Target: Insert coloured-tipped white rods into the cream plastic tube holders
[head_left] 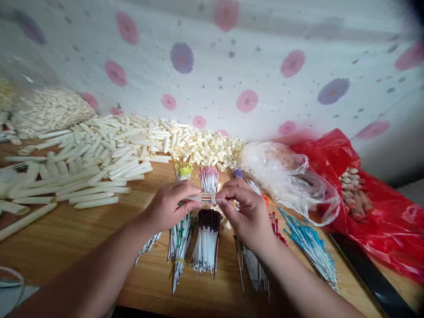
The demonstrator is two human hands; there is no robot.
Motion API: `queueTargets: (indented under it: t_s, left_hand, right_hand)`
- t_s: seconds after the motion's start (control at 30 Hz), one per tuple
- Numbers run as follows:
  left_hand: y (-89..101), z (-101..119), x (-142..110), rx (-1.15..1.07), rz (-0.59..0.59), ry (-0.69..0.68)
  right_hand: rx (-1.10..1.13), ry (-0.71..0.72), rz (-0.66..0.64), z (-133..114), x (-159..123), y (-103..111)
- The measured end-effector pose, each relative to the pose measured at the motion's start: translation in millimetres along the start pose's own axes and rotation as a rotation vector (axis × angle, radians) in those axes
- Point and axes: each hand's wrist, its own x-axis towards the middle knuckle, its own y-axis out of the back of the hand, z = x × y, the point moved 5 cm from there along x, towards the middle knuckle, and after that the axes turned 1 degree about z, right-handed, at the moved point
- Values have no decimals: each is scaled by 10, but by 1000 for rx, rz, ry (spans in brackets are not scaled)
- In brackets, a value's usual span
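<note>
Above the middle of the table, a small white plastic pen part point(206, 198) with slots lies level between my hands, coloured strips showing through the slots. My left hand point(175, 201) pinches its left end between thumb and fingers. On its right end, the thumb and forefinger of my right hand point(243, 210) are closed. Whether it is one piece or two joined ones I cannot tell. Just below stands a bundle of pen refills point(206, 245) with dark brown tops. Green-topped refills point(180, 243) lie left of it, pink-topped ones point(209, 178) behind my fingers.
White pen barrels point(99, 145) are heaped at the back left, beside short slotted pieces point(215, 148). Yellow point(183, 170), purple point(237, 173), red point(277, 227) and blue refills point(311, 247) lie around. A clear bag point(285, 172), red bag point(391, 221) and black strip point(374, 274) occupy the right.
</note>
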Motion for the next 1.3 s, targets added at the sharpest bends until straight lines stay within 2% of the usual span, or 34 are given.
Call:
queueTargets:
  t_s: [0.23,0.4,0.47,0.6,0.67,0.9,1.07,1.2,1.3]
  left_hand:
    - [69,12,11,34,24,-9]
    - [65,-12,10,48,24,-13]
    - [62,-19,7,34,18,3]
    - [50,-30,-6,-27,3,32]
    - [43,-28,-14,-52,1,31]
    - [48,-37,-6,-35,48,44]
    - [8,-52,3,-107,35,40]
    - [-25,-80,-8,-179,8,94]
    - [-51,-122,-22,-298,-30,170]
  right_hand:
    - [273,-195,-74,105,-34,-47]
    - [314,-254,-38,182,-59,-78]
    - [245,-210,-11,155,-58,-71]
    - [-17,-12,22,-4,-53,-33]
    - [-81,45,17,-60,-57,-22]
    - [-142,79,-16,-112,-59,-17]
    - [-203,128,-72,-154,-64,-29]
    - [-259,184,-79,-199,-66,-19]
    - [-274,246,-63,-251,-44,77]
